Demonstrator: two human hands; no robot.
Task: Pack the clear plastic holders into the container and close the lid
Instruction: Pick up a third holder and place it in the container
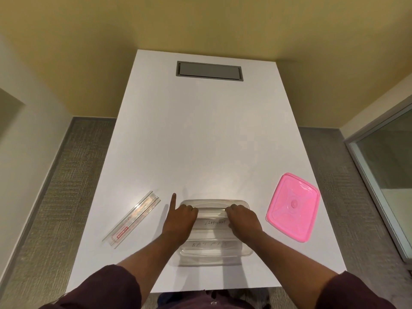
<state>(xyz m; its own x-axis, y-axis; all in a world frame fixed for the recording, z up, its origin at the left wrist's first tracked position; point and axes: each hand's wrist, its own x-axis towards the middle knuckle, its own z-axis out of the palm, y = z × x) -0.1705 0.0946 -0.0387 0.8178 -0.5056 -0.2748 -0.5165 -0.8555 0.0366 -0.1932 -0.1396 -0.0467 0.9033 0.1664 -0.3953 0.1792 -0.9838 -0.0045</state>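
Both hands (179,221) (244,219) curled (left forefinger out)

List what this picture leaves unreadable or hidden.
- Head view: how many holders lie in the container; both hands and clear plastic overlap.
- What the left hand and right hand fingertips hold: curled out of sight.
- Red label on the loose holder: too small.

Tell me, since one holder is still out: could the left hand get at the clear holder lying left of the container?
Probably yes. The clear holder lies on bare table just left of the left hand, with nothing between; that hand must first leave the container.
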